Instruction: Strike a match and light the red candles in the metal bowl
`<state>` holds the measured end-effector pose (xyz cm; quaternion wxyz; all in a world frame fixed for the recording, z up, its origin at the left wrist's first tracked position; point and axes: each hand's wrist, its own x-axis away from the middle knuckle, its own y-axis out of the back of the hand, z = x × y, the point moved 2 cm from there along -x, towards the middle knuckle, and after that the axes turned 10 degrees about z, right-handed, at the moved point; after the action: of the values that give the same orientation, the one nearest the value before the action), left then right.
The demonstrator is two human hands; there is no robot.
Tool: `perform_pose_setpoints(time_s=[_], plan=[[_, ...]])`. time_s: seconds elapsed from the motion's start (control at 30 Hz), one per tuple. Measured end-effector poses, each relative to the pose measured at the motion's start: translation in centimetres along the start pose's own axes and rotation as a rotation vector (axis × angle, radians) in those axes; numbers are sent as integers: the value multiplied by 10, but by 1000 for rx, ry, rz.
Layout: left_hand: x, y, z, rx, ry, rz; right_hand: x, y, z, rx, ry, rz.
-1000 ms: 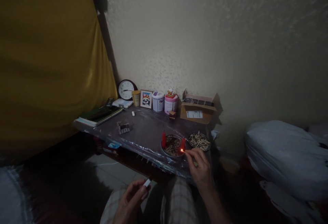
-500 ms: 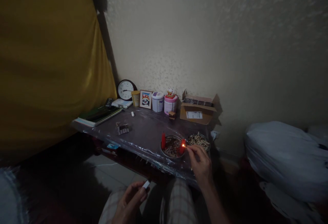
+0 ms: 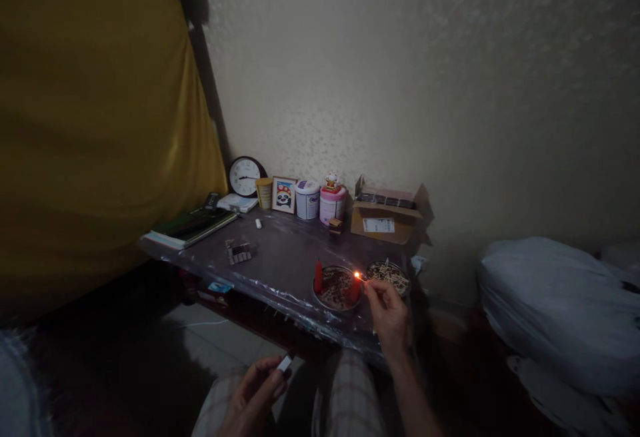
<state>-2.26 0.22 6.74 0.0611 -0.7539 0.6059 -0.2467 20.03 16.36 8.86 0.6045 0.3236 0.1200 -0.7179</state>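
Note:
My right hand [image 3: 389, 314] pinches a burning match [image 3: 361, 279], its flame at the top of the right red candle [image 3: 355, 290]. I cannot tell whether that candle's wick has caught. Another red candle [image 3: 319, 278] stands upright and unlit at the left side of the same round tin [image 3: 330, 305], which has a speckled bottom. Behind my right hand, a second round tin holds many loose matches [image 3: 389, 277]. Low over my lap, my left hand [image 3: 255, 390] is closed on a small white matchbox [image 3: 285, 363], partly hidden by the fingers.
A plastic-covered table [image 3: 280, 257] bears a clock [image 3: 245, 176], a picture frame [image 3: 285, 195], two lidded canisters [image 3: 307, 199] and an open cardboard box [image 3: 383, 220] along the wall. Books [image 3: 193, 227] lie at the left, a metal clip-like object [image 3: 239, 252] nearer. A white bag [image 3: 555, 304] sits at right.
The match flame has risen slightly from the candle's side to its top, and my right hand has shifted up a little with it. My left hand is almost still.

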Motion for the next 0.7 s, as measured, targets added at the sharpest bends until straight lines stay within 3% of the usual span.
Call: perform_pose_setpoints(time_s=[0.53, 0.7], plan=[[-14, 11, 18, 89, 21, 5, 0, -8, -7, -2, 19, -77], [-11, 9, 11, 61, 14, 15, 1, -9, -9, -1, 9, -89]])
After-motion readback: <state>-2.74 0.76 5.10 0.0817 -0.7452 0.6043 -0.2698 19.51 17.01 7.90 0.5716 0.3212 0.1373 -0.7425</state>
